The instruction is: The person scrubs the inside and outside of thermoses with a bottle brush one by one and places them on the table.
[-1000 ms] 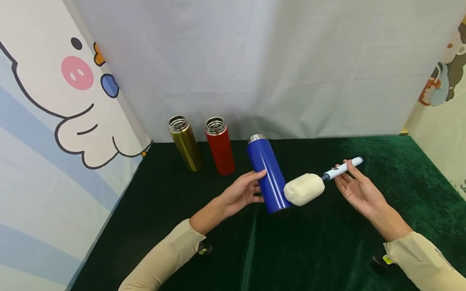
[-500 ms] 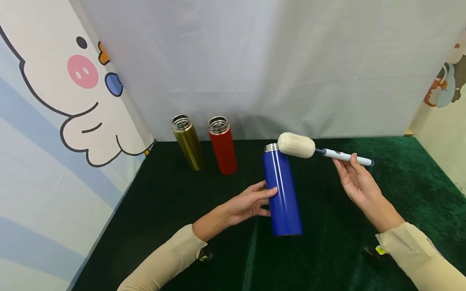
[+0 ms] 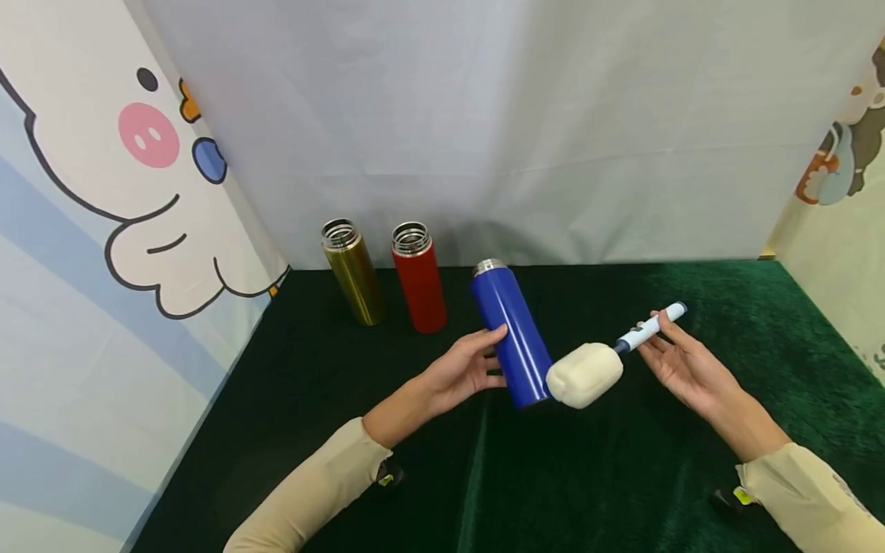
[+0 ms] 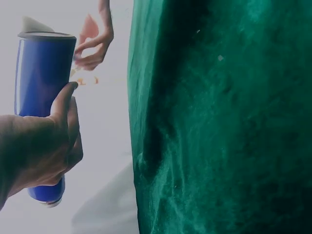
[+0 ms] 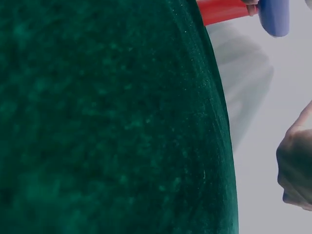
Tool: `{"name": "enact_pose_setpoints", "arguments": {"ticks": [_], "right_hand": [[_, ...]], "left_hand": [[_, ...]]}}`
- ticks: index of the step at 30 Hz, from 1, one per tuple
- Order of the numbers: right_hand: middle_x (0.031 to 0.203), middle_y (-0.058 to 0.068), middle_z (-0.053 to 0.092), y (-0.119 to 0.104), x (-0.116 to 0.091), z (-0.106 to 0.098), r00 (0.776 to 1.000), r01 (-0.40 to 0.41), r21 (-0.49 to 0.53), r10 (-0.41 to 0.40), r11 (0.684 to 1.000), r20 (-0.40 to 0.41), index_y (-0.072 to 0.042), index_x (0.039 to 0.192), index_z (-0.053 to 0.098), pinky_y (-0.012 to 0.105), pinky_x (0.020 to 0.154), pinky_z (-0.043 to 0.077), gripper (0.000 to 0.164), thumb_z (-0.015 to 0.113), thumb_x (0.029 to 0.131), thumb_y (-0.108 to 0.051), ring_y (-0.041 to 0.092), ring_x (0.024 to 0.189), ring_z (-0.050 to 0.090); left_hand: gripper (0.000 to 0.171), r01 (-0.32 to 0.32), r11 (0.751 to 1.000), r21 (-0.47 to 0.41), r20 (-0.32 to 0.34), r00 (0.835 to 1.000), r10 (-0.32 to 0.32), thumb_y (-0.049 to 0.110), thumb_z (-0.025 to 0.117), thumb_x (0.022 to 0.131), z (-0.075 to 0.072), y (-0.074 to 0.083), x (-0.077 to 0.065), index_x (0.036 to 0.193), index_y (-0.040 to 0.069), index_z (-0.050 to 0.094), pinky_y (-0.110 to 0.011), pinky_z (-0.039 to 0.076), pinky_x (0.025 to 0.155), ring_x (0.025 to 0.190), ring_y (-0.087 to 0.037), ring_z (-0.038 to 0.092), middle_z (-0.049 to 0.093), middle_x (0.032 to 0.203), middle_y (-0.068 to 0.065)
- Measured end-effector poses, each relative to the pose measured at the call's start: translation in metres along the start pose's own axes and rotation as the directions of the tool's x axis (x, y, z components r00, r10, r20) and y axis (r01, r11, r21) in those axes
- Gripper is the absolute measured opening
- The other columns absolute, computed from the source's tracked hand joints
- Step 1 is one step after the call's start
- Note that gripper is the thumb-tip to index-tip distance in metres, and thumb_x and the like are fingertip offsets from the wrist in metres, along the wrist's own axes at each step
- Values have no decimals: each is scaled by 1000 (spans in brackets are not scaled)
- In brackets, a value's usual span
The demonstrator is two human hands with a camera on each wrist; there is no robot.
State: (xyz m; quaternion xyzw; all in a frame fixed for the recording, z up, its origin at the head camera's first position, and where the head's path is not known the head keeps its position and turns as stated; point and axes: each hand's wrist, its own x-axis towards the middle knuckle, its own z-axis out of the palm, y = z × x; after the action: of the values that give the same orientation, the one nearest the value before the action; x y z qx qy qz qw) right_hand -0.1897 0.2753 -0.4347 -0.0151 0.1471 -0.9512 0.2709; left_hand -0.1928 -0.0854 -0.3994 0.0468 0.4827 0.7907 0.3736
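My left hand [image 3: 462, 374] grips a blue metal bottle [image 3: 510, 330] round its middle, tilted with its steel neck leaning up and to the left. In the left wrist view the thumb and fingers wrap the blue bottle [image 4: 46, 73], its flat base upward in that picture. Between thumb and fingers, my right hand [image 3: 684, 369] pinches the white handle of a bottle brush [image 3: 584, 375]. The brush's cream sponge head points down-left and overlaps the bottle's lower side in the head view. The right wrist view catches only part of the right hand [image 5: 296, 165]; the brush is out of that view.
At the back left stand a gold bottle [image 3: 356, 280] and a red bottle [image 3: 419, 288], both uncapped, mouths up. Dark green cloth [image 3: 588, 476] covers the table. A pale curtain [image 3: 484, 115] hangs behind it, with a cartoon-printed panel [image 3: 104, 230] at the left.
The brush head rose to the bottle's neck half a second ago and is now down by its base again. Meanwhile the bottle went from more upright and lower to tilted left and higher.
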Motion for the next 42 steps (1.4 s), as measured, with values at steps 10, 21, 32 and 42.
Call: {"name": "enact_pose_setpoints", "arguments": {"ticks": [10, 21, 32, 42], "right_hand": [[118, 20, 69, -3, 20, 19, 986, 151, 181, -134, 972, -103, -3, 116, 58, 37, 109, 50, 15, 52, 105, -11, 34, 116, 70], [118, 9, 59, 0, 4, 7, 986, 44, 79, -30, 996, -163, -19, 119, 52, 32, 101, 56, 13, 52, 107, -19, 25, 110, 69], [115, 10, 64, 3, 11, 13, 983, 72, 108, -52, 992, -175, -15, 117, 56, 29, 103, 54, 12, 55, 105, -17, 24, 111, 70], [121, 11, 66, 7, 24, 22, 945, 187, 193, -123, 963, -303, -22, 127, 50, 23, 114, 42, 32, 63, 100, -12, 22, 122, 67]], "left_hand": [[57, 48, 985, 167, 100, 993, -66, 34, 40, 110, 12, -13, -5, 160, 11, 25, -59, 41, 115, 144, -40, 46, 38, 162, -18], [60, -18, 998, 67, -33, 999, 21, 34, 46, 107, 8, -4, -2, 160, 21, 21, -61, 33, 120, 145, -35, 43, 38, 161, -15], [60, 21, 1000, 14, 70, 997, -22, 35, 42, 109, 12, -7, -4, 161, 17, 20, -61, 29, 122, 143, -33, 43, 34, 163, -16], [57, 23, 993, 120, 94, 995, -35, 32, 41, 110, 10, -9, -6, 160, 13, 25, -59, 36, 119, 142, -37, 49, 39, 161, -17]]}}
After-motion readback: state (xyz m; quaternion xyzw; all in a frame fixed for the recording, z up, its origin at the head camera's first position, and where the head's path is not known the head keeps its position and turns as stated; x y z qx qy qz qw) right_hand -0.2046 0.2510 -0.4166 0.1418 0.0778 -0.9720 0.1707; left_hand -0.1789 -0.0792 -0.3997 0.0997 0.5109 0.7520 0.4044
